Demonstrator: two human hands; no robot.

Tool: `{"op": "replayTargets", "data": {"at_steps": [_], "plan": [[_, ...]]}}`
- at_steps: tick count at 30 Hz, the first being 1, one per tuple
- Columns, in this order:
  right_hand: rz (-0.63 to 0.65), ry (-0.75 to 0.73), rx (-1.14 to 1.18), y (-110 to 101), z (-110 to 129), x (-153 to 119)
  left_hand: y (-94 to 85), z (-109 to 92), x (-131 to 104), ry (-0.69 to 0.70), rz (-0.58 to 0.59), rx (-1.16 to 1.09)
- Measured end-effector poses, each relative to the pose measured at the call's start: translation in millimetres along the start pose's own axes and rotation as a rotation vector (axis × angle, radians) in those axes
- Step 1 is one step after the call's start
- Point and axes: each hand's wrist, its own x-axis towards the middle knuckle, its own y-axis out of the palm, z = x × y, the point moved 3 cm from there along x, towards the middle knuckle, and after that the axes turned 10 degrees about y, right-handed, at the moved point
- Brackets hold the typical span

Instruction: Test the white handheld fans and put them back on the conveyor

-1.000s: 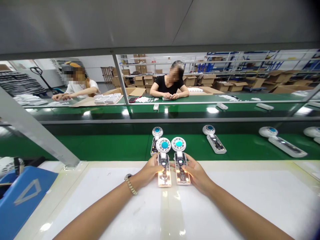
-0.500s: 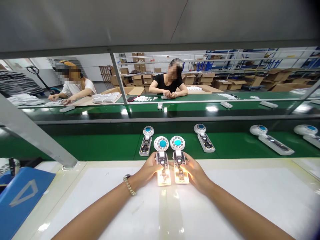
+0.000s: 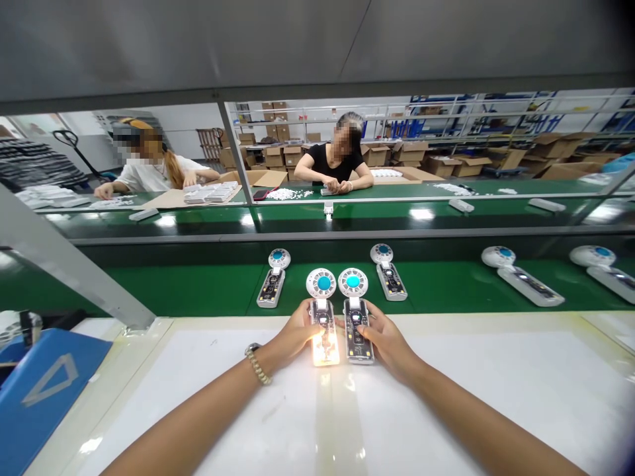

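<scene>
My left hand (image 3: pixel 297 334) is closed round a white device (image 3: pixel 325 330) with a round vented head and blue centre; its lower body glows orange-white. Beside it, my right hand (image 3: pixel 389 337) grips a matching device (image 3: pixel 358 334), whose exposed dark circuit board is not glowing. Both thumbs rest on the boards, and both devices are held upright just above the white table (image 3: pixel 248 423), heads pointing away from me. Behind them, similar devices lie on the green belt (image 3: pixel 173 284), one (image 3: pixel 272 284) to the left and one (image 3: pixel 391 277) to the right.
More devices (image 3: pixel 530 284) lie farther right on the belt. A blue folder-like object (image 3: pixel 49 396) is at the left, near a slanted metal post (image 3: pixel 74 258). Across a second belt (image 3: pixel 387 215) sit two people, with white parts and cardboard boxes around them.
The light in the right-hand device has gone out, while the left one still glows. Devices on the near belt have shifted left, and white pieces on the far belt have moved right.
</scene>
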Motion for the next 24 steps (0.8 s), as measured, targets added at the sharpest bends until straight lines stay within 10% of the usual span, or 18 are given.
{"op": "replayTargets", "data": {"at_steps": [24], "plan": [[0.148, -0.049, 0.012, 2.3, 2.6, -2.8, -10.5, 11.2, 4.9, 0.027, 0.079, -0.019]]}}
